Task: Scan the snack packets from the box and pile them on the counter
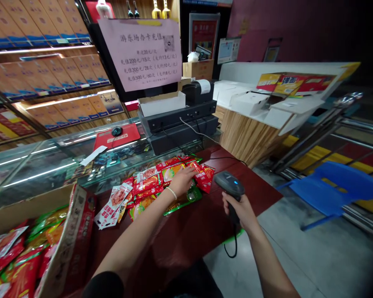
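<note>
Taking the pile of snack packets [149, 182] as the clock's centre, it lies spread on the dark red surface [186, 240], mostly red packets with some green and white ones. The left hand [182, 182] rests palm down on its three o'clock side, touching the packets; whether the fingers pinch one I cannot tell. Further out at three o'clock, the right hand [238, 207] is wrapped round the handle of a black scanner [230, 184], which shows a blue light. At eight o'clock, an open cardboard box [76, 236] with a red printed side holds more packets, red, green and orange, heaped loosely. At twelve, a low white box [163, 104] sits on black equipment [180, 120]; its inside is hidden. At two, a red-and-yellow carton [292, 84] rests on a white-topped unit [251, 132], its contents out of sight.
</note>
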Available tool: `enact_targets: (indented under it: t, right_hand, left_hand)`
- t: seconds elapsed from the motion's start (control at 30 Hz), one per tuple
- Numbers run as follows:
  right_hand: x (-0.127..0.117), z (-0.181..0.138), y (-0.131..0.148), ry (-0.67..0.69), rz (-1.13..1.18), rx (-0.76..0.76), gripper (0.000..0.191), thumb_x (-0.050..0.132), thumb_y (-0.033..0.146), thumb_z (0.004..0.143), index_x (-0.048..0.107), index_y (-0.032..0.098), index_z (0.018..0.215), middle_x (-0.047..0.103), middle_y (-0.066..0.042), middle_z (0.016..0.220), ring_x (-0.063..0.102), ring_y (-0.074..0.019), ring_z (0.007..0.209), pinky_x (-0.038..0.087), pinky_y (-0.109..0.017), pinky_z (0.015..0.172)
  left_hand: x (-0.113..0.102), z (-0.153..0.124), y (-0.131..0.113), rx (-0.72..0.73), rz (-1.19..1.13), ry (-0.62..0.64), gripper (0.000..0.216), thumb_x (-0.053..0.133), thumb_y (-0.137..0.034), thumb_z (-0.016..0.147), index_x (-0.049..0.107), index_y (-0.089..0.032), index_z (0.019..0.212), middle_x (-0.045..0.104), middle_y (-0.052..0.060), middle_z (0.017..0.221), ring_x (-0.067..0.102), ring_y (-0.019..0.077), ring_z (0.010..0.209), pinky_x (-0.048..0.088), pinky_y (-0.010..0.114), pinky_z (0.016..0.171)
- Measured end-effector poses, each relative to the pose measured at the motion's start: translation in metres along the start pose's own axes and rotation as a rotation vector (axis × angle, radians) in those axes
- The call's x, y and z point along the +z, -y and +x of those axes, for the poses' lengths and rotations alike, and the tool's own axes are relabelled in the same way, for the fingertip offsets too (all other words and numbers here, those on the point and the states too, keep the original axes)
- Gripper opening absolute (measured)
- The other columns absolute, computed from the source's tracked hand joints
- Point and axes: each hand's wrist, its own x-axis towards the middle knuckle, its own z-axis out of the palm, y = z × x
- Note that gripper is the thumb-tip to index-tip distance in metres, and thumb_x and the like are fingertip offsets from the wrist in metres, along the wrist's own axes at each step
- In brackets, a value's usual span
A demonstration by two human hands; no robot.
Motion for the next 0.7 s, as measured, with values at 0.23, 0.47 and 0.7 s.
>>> enact_targets:
  t: [0.23,0.47,0.7]
  right_hand:
    - [0.037,0.003,0.012,0.141,-0.098,-0.047,0.038,0.076,0.047,0.077,0.057,0.017,0.063,0.054,0.002,0.051,0.049,-0.0094,0.039,0.037,-0.022,0.040]
    - [0.117,0.001,0.025,0.354,-0.142,-0.117,0.037,0.077,0.051,0.073,0.060,0.018,0.069,0.054,0.003,0.050,0.047,-0.0097,0.038,0.037,-0.023,0.039]
    - [0.223,-0.018,0.026,0.596,-0.222,-0.107,0.040,0.077,0.052,0.074,0.056,0.019,0.063,0.054,0.003,0.046,0.047,-0.0100,0.037,0.038,-0.023,0.038]
  left_hand:
    - [-0.065,-0.045,-0.008,-0.142,-0.227,-0.229,0.032,0.049,-0.020,0.094,0.063,-0.021,0.123,0.068,0.007,0.124,0.062,0.0201,0.115,0.048,0.038,0.102]
    - [-0.146,-0.131,-0.011,-0.304,-0.208,-0.410,0.032,0.050,-0.024,0.095,0.061,-0.021,0.125,0.067,0.007,0.124,0.063,0.0190,0.111,0.049,0.036,0.099]
    - [-0.222,-0.263,-0.007,-0.490,-0.022,-0.436,0.033,0.051,-0.027,0.095,0.061,-0.022,0.126,0.067,0.006,0.124,0.062,0.0197,0.114,0.047,0.036,0.102]
